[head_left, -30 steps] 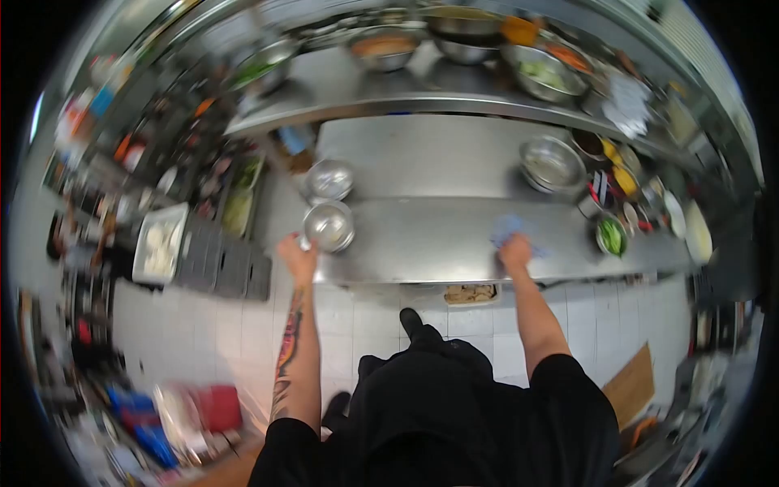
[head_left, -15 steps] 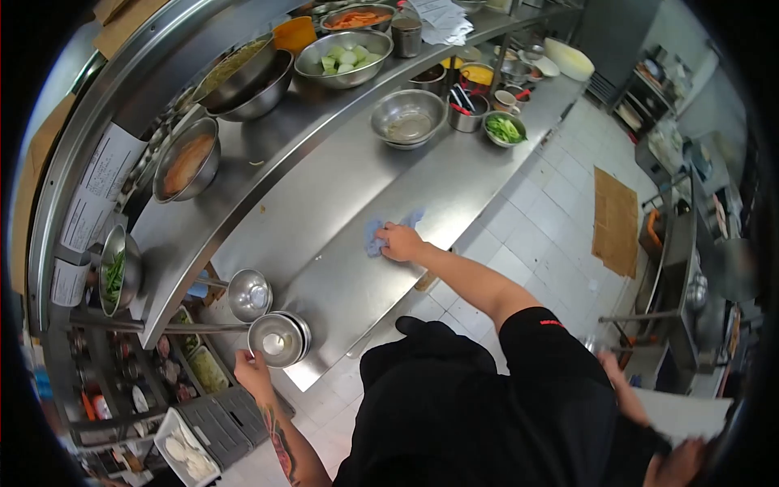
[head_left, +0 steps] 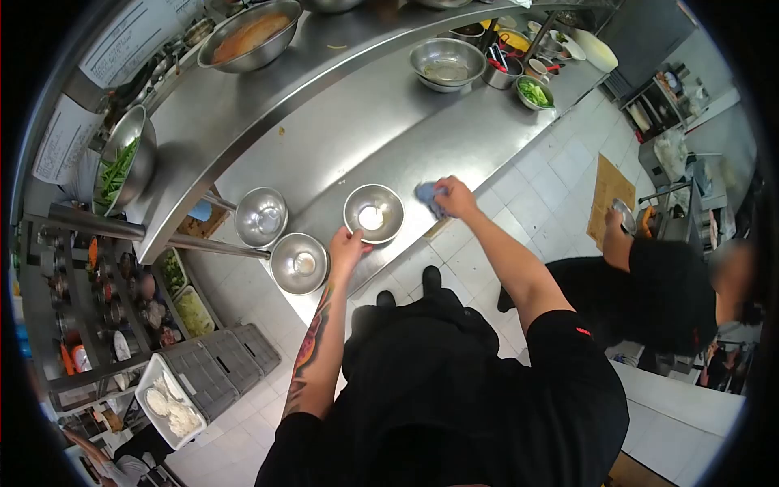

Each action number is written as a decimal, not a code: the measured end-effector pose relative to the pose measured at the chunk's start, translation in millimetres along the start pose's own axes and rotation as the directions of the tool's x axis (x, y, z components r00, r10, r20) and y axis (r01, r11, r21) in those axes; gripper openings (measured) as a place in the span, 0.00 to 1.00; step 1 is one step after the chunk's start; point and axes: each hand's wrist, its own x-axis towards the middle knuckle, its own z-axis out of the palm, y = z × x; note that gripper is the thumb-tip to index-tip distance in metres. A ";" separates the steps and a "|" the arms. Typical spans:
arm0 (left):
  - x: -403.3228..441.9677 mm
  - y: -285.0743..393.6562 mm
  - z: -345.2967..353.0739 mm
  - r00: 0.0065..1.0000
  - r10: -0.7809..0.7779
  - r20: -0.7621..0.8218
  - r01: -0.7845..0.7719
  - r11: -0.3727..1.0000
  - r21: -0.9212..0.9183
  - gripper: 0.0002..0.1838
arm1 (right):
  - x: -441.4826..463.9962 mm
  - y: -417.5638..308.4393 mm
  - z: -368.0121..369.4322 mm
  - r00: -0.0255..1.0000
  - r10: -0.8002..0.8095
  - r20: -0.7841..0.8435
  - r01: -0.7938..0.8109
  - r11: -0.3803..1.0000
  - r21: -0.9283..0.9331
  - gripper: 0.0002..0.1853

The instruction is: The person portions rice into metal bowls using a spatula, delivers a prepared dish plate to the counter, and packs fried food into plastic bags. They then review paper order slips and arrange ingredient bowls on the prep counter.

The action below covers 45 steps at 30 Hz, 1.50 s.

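Observation:
On the steel counter (head_left: 389, 154), my left hand (head_left: 347, 250) pinches the near rim of a small metal bowl (head_left: 373, 213). A small red thing shows beside those fingers, too small to make out. My right hand (head_left: 456, 197) is closed on a crumpled blue cloth (head_left: 428, 193) at the counter's front edge. To the left of my left hand stands another metal bowl (head_left: 300, 264), and behind it a third metal bowl (head_left: 261, 217) near the counter's left end.
Along the back runs a raised shelf (head_left: 312, 73) with a large bowl (head_left: 251, 36) and a bowl of green beans (head_left: 128, 161). Further right stand a wide bowl (head_left: 448, 62) and a bowl of greens (head_left: 535, 93). A co-worker in black (head_left: 641, 284) stands at right, holding a metal bowl.
My left hand has moved right from the bowl stack, and a bowl now stands apart in its grip. My right hand has brought the cloth to the front edge. The view has shifted.

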 end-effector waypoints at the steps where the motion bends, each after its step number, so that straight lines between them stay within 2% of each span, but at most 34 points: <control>1: 6.6 -10.2 6.4 0.999 -0.047 0.019 0.047 0.999 0.019 0.10 | 3.2 -1.8 -13.5 0.993 0.111 -0.026 -0.107 0.985 0.132 0.19; 2: 12.9 -19.1 11.7 0.999 -0.047 0.025 0.046 0.999 0.013 0.10 | 4.4 -8.3 -18.8 0.993 0.112 -0.029 -0.108 0.986 0.125 0.19; 3: 16.0 -25.0 17.0 0.997 -0.069 0.019 0.069 0.997 -0.027 0.09 | 4.9 -29.7 -22.5 0.983 -0.113 -0.145 0.131 0.985 0.116 0.19; 4: 17.6 -27.9 22.9 0.996 -0.091 0.012 0.092 0.994 -0.067 0.08 | 4.7 -54.7 -25.3 0.909 -0.332 -0.254 0.362 0.929 0.082 0.19; 5: 17.4 -28.3 29.5 0.995 -0.094 0.008 0.095 0.993 -0.068 0.08 | 0.8 -86.8 -28.0 0.881 -0.411 -0.236 0.444 0.889 0.110 0.20; 7: 16.7 -25.1 46.4 0.996 -0.066 0.057 0.074 0.986 -0.147 0.08 | 6.4 -104.1 2.4 0.862 -0.485 -0.148 0.504 0.852 0.142 0.21; 9: 14.0 -24.0 65.3 0.999 -0.037 -0.014 0.035 0.989 -0.144 0.07 | 10.1 -99.2 55.8 0.878 -0.477 -0.035 0.476 0.865 0.160 0.22; 11: 17.4 -27.0 71.1 0.995 0.026 -0.092 -0.013 0.990 0.138 0.08 | 13.4 -91.1 59.0 0.805 -0.564 0.182 0.574 0.819 0.001 0.18; 12: 12.0 -22.5 72.2 0.984 0.135 -0.115 -0.117 0.981 0.152 0.08 | 21.0 -82.3 51.6 0.795 -0.578 0.183 0.586 0.811 0.015 0.18; 13: 4.7 -6.8 75.0 0.983 0.133 -0.128 -0.112 0.981 0.161 0.08 | 28.5 -71.9 36.7 0.660 -0.692 0.291 0.746 0.647 -0.155 0.16; 14: 1.7 12.2 82.6 0.974 0.202 -0.100 -0.160 0.933 0.323 0.08 | 32.1 -61.9 21.5 0.514 -0.750 0.417 0.857 0.422 -0.297 0.13; 15: 1.4 30.4 96.6 0.961 0.269 -0.062 -0.210 0.858 0.470 0.08 | 28.7 -61.4 3.3 0.506 -0.757 0.414 0.861 0.414 -0.295 0.13; 17: 8.7 51.9 139.3 0.946 0.305 -0.110 -0.230 0.870 0.436 0.06 | 22.8 -58.9 -36.7 0.804 -0.582 0.122 0.590 0.755 -0.287 0.08; 18: 8.7 59.8 161.6 0.857 0.516 0.000 -0.399 0.662 0.634 0.05 | 21.9 -42.8 -51.2 0.803 -0.495 0.331 0.585 0.760 -0.282 0.09; 19: 7.2 61.3 184.2 0.739 0.652 0.170 -0.511 0.377 0.773 0.04 | 20.0 -27.9 -74.7 0.731 -0.345 0.589 0.622 0.692 -0.366 0.10; 20: 13.0 55.7 208.6 0.660 0.719 0.217 -0.585 0.311 0.749 0.03 | 19.4 -10.1 -103.2 0.615 -0.132 0.777 0.665 0.616 -0.423 0.12; 21: 22.0 55.2 226.8 0.657 0.718 0.230 -0.591 0.302 0.748 0.03 | 21.3 15.3 -134.0 0.661 -0.006 0.750 0.605 0.595 -0.529 0.12; 22: 30.7 57.4 239.1 0.701 0.699 0.141 -0.511 0.354 0.783 0.04 | 24.3 46.6 -163.8 0.698 0.119 0.706 0.539 0.561 -0.628 0.13; 23: 41.3 63.2 250.1 0.730 0.682 0.049 -0.431 0.403 0.808 0.05 | 37.2 86.3 -192.8 0.777 0.088 0.624 0.446 0.623 -0.643 0.13; 24: 48.6 68.2 260.2 0.721 0.691 0.056 -0.441 0.395 0.806 0.05 | 51.2 107.8 -225.8 0.817 0.113 0.566 0.372 0.647 -0.666 0.15; 26: 50.2 67.5 270.2 0.830 0.533 -0.167 -0.404 0.779 0.479 0.08 | 77.5 143.1 -252.1 0.912 -0.007 0.410 0.206 0.872 -0.444 0.15; 27: 50.0 64.8 273.6 0.849 0.488 -0.201 -0.389 0.836 0.386 0.08 | 97.0 172.9 -229.2 0.929 -0.227 0.292 0.303 0.920 -0.249 0.17; 28: 50.9 62.1 281.0 0.875 0.437 -0.208 -0.371 0.882 0.290 0.09 | 107.6 173.0 -218.9 0.896 -0.334 0.292 0.285 0.938 0.199 0.21; 29: 41.7 65.7 293.3 0.880 0.416 -0.229 -0.380 0.906 0.187 0.08 | 112.0 176.4 -189.4 0.910 -0.391 0.142 0.319 0.874 0.366 0.28; 30: 28.5 73.2 308.9 0.889 0.390 -0.240 -0.382 0.921 0.079 0.08 | 104.3 167.3 -192.6 0.914 -0.382 0.134 0.283 0.839 0.464 0.31; 32: 16.0 75.2 339.9 0.907 0.297 -0.299 -0.347 0.929 -0.128 0.10 | 87.8 186.5 -176.6 0.980 -0.194 0.046 0.152 0.877 0.457 0.26; 34: 35.3 26.9 330.4 0.935 0.185 -0.301 -0.239 0.959 -0.153 0.10 | 67.1 231.8 -178.9 0.996 -0.080 -0.039 0.089 0.874 0.477 0.23; 35: 44.7 3.0 326.8 0.953 0.102 -0.286 -0.147 0.979 -0.143 0.09 | 51.4 261.8 -186.9 0.980 0.096 0.175 -0.191 0.710 0.678 0.19; 36: 47.4 -13.9 324.9 0.958 0.012 -0.286 -0.051 0.990 -0.129 0.08 | 33.8 292.2 -192.6 0.890 0.182 0.417 -0.453 0.444 0.773 0.15; 38: 39.8 -25.5 334.8 0.946 -0.109 -0.306 0.079 0.991 -0.110 0.07 | 11.9 383.8 -176.7 0.862 0.305 0.406 -0.507 0.492 0.708 0.12; 40: 19.4 -13.1 359.7 0.960 -0.108 -0.257 0.093 0.993 -0.068 0.07 | 8.0 463.5 -194.1 0.945 0.281 0.166 -0.317 0.911 0.263 0.12; 42: 2.8 -3.3 389.6 0.965 -0.095 -0.243 0.084 0.995 -0.055 0.06 | 38.8 511.6 -217.7 0.885 0.464 0.047 -0.464 0.869 0.170 0.11; 43: 0.2 -4.0 410.0 0.970 -0.135 -0.204 0.139 0.990 0.009 0.07 | 64.5 534.9 -226.0 0.894 0.444 0.064 -0.448 0.877 0.170 0.11; 45: 4.9 -29.5 450.0 0.967 -0.194 -0.163 0.214 0.970 0.113 0.09 | 126.2 584.0 -232.8 0.931 0.321 -0.174 -0.323 0.946 0.018 0.09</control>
